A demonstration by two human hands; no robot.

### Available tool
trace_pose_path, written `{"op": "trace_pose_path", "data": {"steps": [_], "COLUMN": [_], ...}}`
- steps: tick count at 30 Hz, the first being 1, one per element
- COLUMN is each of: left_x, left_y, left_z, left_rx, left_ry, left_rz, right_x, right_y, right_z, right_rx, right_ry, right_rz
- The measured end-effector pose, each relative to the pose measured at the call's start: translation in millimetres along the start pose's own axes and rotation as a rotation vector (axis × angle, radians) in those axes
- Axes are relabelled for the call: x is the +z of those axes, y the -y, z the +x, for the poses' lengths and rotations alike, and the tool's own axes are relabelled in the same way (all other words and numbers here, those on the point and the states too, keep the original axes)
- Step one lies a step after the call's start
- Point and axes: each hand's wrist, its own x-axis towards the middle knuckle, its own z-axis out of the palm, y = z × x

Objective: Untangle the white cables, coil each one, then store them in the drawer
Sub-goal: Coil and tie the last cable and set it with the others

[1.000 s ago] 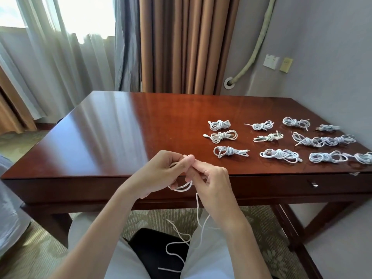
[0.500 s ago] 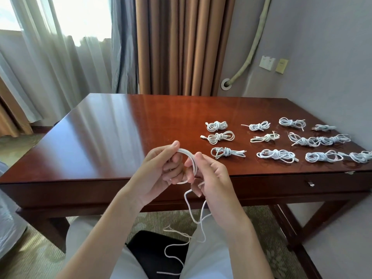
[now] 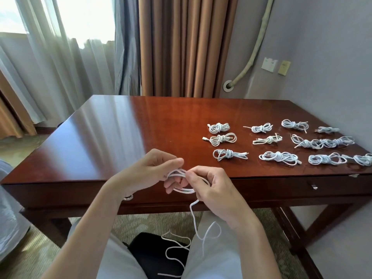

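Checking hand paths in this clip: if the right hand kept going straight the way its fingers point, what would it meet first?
Probably the left hand: the right hand points left across the cable loop both hold, fingertips nearly touching. Depth is uncertain.

One white cable (image 3: 182,183) sits half-looped at centre frame, its tail dangling down; the coiled bundles (image 3: 279,141) lie in rows at middle right, drawer (image 3: 314,187) closed below.

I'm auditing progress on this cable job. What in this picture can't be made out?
- Drawer contents: head view, front closed.
- Rightmost coil: cut off by the right edge.
- Cable end: runs off the bottom edge.
- Loop count: hidden by left hand and right hand.
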Motion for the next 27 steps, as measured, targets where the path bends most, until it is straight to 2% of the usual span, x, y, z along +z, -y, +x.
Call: {"op": "trace_pose_path", "data": {"steps": [3,5,7,9,13,16,18,22,24,27], "left_x": [-10.4,-9.7,-4.1,1.6,19.1,32.9,35.3,23.8,13.4,4.6], "left_y": [-3.2,-3.4,-3.0,0.3,6.0,12.0,17.0,19.0,14.8,8.8], "left_z": [-2.4,1.2,5.9,9.3,10.2,11.8,9.8,0.9,-3.0,-3.3], "left_rx": [-0.039,-0.031,0.021,0.089,0.108,0.091,0.074,0.089,0.059,0.048], "left_ry": [0.216,0.286,0.209,0.064,-0.176,-0.252,-0.258,-0.121,-0.016,0.072], "left_rz": [0.001,0.073,0.099,0.023,-0.436,-0.766,-0.847,-0.649,-0.409,-0.117], "right_x": [-4.7,-5.5,-3.8,-1.2,4.6,10.1,13.1,6.0,-0.1,-0.5], "right_y": [0.9,-0.1,-3.0,-5.0,-6.2,-7.7,-9.6,-11.1,-7.7,-1.0], "right_z": [-1.9,-1.8,-0.1,2.4,6.9,9.8,10.9,7.8,4.2,1.4], "right_rx": [0.048,0.039,0.013,-0.017,-0.076,-0.050,-0.043,-0.083,-0.111,-0.163], "right_ry": [0.026,-0.015,-0.093,-0.179,-0.266,-0.296,-0.338,-0.361,-0.267,-0.147], "right_rz": [-0.032,-0.040,-0.004,0.133,0.380,0.539,0.570,0.391,0.293,0.290]}}
